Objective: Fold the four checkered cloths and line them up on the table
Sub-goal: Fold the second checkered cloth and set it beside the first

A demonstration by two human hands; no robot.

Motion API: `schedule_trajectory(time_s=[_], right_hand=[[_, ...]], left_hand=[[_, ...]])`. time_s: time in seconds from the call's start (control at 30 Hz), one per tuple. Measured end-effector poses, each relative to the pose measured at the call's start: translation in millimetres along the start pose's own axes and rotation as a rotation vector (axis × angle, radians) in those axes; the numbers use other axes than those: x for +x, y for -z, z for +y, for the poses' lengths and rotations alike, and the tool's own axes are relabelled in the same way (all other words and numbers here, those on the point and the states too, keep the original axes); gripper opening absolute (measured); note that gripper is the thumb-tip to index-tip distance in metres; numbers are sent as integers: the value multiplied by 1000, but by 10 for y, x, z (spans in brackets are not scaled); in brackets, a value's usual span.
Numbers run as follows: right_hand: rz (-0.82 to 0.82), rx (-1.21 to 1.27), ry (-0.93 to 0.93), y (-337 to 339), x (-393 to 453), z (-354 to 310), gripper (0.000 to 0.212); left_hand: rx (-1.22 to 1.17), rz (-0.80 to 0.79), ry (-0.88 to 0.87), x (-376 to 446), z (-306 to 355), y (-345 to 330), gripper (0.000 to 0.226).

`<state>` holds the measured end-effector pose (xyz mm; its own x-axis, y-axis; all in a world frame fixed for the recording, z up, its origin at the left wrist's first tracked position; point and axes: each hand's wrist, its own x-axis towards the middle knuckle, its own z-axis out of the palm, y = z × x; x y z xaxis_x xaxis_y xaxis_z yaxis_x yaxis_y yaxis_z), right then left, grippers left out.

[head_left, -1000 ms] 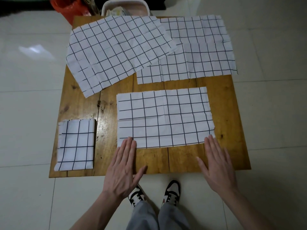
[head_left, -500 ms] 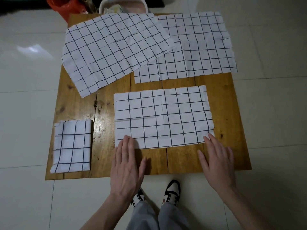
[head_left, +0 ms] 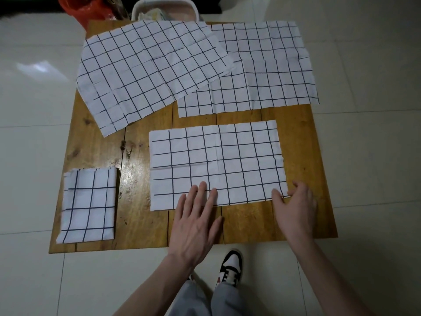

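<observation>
On a wooden table [head_left: 145, 220] lie four checkered cloths. A folded cloth [head_left: 87, 206] sits at the near left corner, a compact square with stacked layers showing along its top edge. A half-folded cloth [head_left: 216, 163] lies flat in the middle, a wide rectangle with crease lines running across it. The left hand [head_left: 193, 226] rests palm down with straight, spread fingers [head_left: 201, 190] lying on that cloth's near edge. The right hand [head_left: 296, 208] is at the cloth's near right corner, thumb on the corner and the other fingers bent beside it; whether they pinch the fabric cannot be told. At the far side two open cloths are spread out: the left cloth [head_left: 145, 74] is turned askew, hangs a little past the table's left edge and overlaps the right cloth [head_left: 268, 71], which lies squarer and reaches past the right edge. Behind the table stands a white basket [head_left: 136, 12] holding pale items too dim to identify, and beside it a red bag [head_left: 86, 8]. Below the table edge a black-and-white shoe [head_left: 231, 265] shows on the tile floor [head_left: 29, 156].
</observation>
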<state>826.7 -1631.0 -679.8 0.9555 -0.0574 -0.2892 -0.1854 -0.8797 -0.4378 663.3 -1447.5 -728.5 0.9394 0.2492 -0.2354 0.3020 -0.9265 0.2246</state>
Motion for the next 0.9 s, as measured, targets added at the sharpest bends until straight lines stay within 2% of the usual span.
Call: schedule_trajectory(time_s=[0.13,0.3,0.4,0.47,0.6,0.67,0.73,0.77,0.9], right_hand=[[-85,61,-72,13,37,2,59],[-86,-53,-117,45,-12,-73,51],[-75,-29,-101,52,-19,-105,50],[-76,88,-114,59,-11,-127,51],[-93,480,-244,49,-30,-187,55],[-88,622,-333,32,-36,-207,40],[-89,648,-384,33,-60,-212,13],[-82,654,-389,38,-85,-210,7],[-42,712,-317,74,-222,-238,23]], left_hand=[[-6,-4,0,-4,18,-5,70],[-21,1,2,-13,30,17,72],[-24,-2,0,-22,21,24,73],[-25,-8,-2,-22,19,24,73],[-34,-14,-3,-16,24,33,73],[-42,-17,-6,-24,28,45,74],[-53,-10,-6,-46,39,46,74],[-57,-6,-4,-60,49,48,74],[-64,8,8,-100,92,33,77]])
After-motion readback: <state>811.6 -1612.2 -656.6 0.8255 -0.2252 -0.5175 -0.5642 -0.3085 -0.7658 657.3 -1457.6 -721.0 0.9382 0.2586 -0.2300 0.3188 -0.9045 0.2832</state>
